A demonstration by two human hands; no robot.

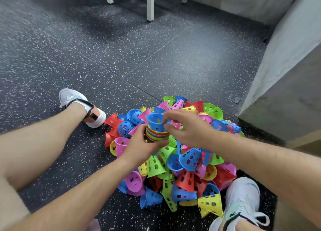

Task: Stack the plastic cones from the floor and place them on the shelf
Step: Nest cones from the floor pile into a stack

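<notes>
Now | left grip (142, 143) curled round stack (157, 135), held over pile (182, 170) on floor (121, 57) | right grip (187, 126) pinching blue cone (155, 122) rim atop stack | risk, I judge: cone seats crooked and jams if tilted; slack left hold spills stack.

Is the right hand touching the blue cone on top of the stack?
Touching. The head view shows the right hand pinching the rim of the blue cone, which sits on the stack gripped by the left hand.
</notes>
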